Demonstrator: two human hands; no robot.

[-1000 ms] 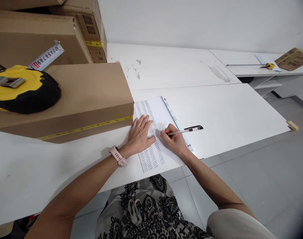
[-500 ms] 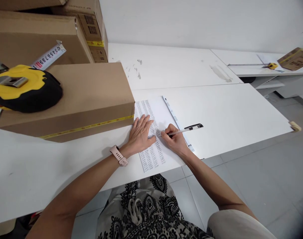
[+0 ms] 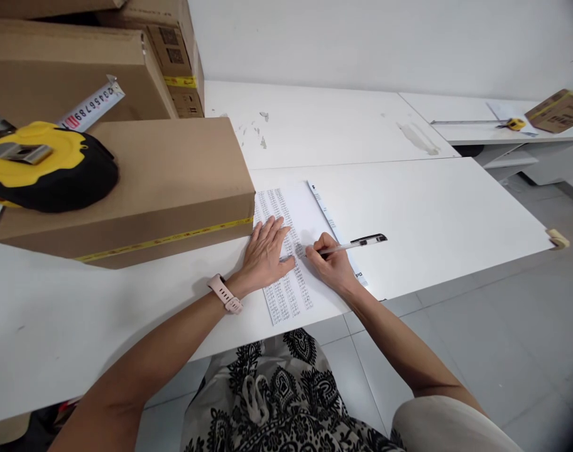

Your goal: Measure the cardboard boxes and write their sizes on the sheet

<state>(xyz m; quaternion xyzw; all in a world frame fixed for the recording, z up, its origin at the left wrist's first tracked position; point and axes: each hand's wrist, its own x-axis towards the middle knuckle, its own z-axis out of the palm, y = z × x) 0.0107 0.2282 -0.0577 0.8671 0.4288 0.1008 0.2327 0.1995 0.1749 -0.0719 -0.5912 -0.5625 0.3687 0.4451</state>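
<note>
A white sheet of paper [image 3: 324, 295] lies on the white table, filled with several columns of small handwriting on its left part. My left hand [image 3: 267, 254] rests flat on the written columns, fingers spread. In my right hand [image 3: 331, 263] is a pen [image 3: 362, 242] with a clear barrel and black cap end, its tip down at the paper beside my left thumb. A printed pale blue strip [image 3: 331, 223] shows along the paper's right edge. Left of the paper stands a closed cardboard box [image 3: 173, 169] with yellow tape, and a yellow and black tape measure [image 3: 51, 166] is above its left end.
More cardboard boxes [image 3: 65, 69] are stacked at the back left against the wall. On the far right table [image 3: 475, 113] are a second tape measure [image 3: 516, 124], drawn out, and a small carton [image 3: 558, 112]. The white table's [image 3: 432, 238] front edge is close to my body.
The pen and my right hand have shifted very slightly to the right on the paper. My left hand stays in place.
</note>
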